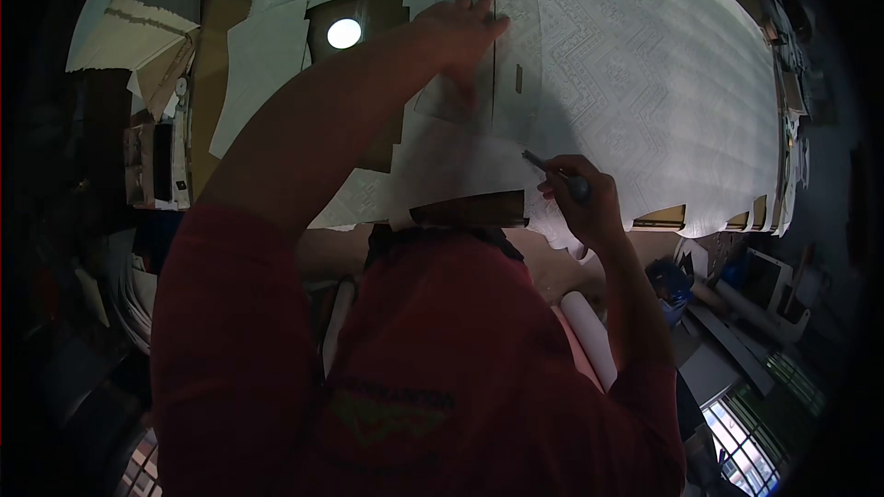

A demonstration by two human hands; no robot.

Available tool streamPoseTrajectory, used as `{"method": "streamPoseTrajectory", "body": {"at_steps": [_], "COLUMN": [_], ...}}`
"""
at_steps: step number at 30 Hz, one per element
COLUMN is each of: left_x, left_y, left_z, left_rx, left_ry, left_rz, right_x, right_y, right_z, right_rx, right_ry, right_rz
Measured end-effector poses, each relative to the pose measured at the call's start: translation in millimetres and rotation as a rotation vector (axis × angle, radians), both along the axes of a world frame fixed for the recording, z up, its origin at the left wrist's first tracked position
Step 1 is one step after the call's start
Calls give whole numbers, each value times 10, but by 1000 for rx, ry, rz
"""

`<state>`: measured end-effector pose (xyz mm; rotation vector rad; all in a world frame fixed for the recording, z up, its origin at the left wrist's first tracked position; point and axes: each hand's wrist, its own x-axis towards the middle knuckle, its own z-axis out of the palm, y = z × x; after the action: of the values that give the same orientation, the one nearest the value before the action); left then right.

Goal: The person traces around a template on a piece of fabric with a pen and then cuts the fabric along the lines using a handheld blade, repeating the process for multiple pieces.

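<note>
My left hand (460,32) lies flat with fingers together on a pale template piece (516,46) that rests on a wide white patterned sheet (645,83). My right hand (580,193) is closed around a dark pen-like tool (552,173), its tip touching the sheet near the template's lower edge. A straight dark line runs down the template between the two hands. My red sleeve and shirt (433,359) fill the lower part of the view.
The brown table (216,55) shows at the left with loose white sheets (262,64) and a bright round reflection (344,33). Stacked paper and boxes (138,9) stand far left. A white roll (589,336) and clutter lie below the table's near edge.
</note>
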<state>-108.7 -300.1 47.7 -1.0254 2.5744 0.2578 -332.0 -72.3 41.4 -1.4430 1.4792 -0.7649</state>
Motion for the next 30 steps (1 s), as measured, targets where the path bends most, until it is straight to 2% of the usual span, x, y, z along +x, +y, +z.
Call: {"method": "streamPoseTrajectory", "body": {"at_steps": [5,7,10,13,20,30], "left_x": [29,30,35,19,-66,-98], "left_y": [-14,-17,-19,-13,-12,5], "left_z": [-50,-57,-46,-39,-10,-41], "left_rx": [-41,-44,-49,-47,-28,-44], "left_ry": [25,25,19,4,-90,-81], "left_rz": [-35,-37,-46,-46,-45,-12], "right_x": [-33,-36,-36,-50,-193,-253], "right_y": [-57,-137,-229,-331,-540,-669], "right_z": [53,190,196,243,294,236], "right_rx": [-76,-65,-167,-98,-181,-172], "right_ry": [93,298,305,328,266,219], "right_rz": [65,168,210,265,202,392]}}
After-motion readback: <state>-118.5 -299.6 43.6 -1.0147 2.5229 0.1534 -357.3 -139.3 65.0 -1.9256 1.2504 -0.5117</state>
